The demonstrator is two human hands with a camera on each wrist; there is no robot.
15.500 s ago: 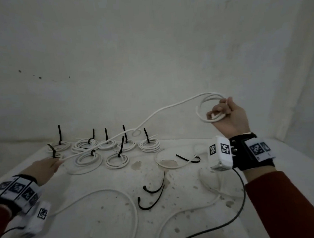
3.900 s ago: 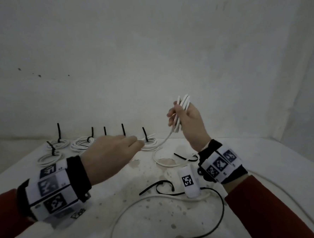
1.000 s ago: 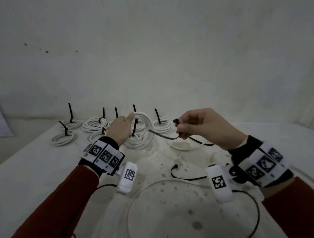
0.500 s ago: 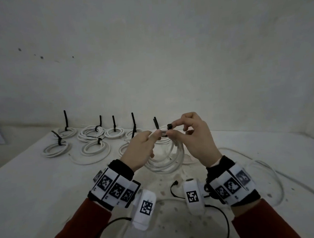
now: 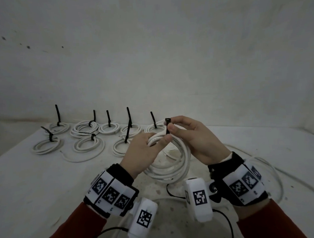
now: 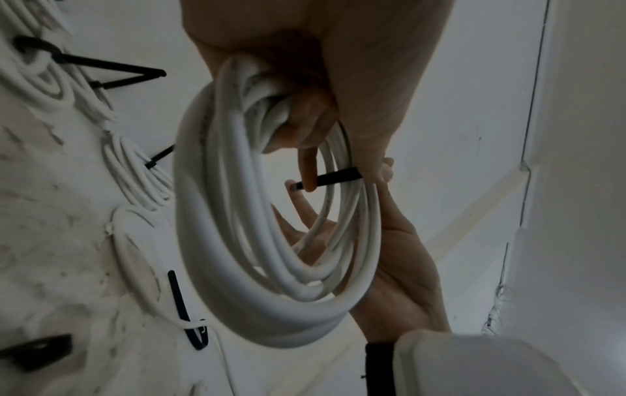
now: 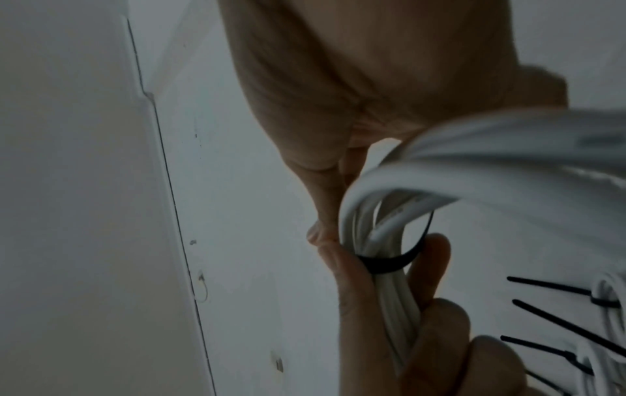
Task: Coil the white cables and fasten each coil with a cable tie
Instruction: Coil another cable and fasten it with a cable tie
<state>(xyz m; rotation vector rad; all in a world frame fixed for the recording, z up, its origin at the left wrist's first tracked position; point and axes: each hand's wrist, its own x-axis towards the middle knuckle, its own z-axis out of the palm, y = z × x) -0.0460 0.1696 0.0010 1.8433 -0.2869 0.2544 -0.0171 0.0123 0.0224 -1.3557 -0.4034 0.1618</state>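
A freshly wound white cable coil (image 5: 171, 166) hangs upright above the table between my hands. My left hand (image 5: 161, 138) grips the top of the coil, thumb over the strands. My right hand (image 5: 171, 126) pinches a black cable tie (image 5: 167, 125) at its head, just above the same spot. In the left wrist view the tie (image 6: 335, 178) passes through the coil (image 6: 237, 254). In the right wrist view the tie (image 7: 389, 264) wraps under the bunched strands (image 7: 386, 235), with fingers of my left hand (image 7: 430, 268) against it.
Several tied coils (image 5: 87, 127) with black tie tails sticking up lie at the back left of the white table (image 5: 37, 181). A loose white cable (image 5: 273, 168) curves along the right. A spare black tie (image 5: 169, 190) lies under my wrists.
Over the last second my right hand carried the tie to the coil in my left hand. In the last half second the hands barely moved and the tie's head rose above the strands.
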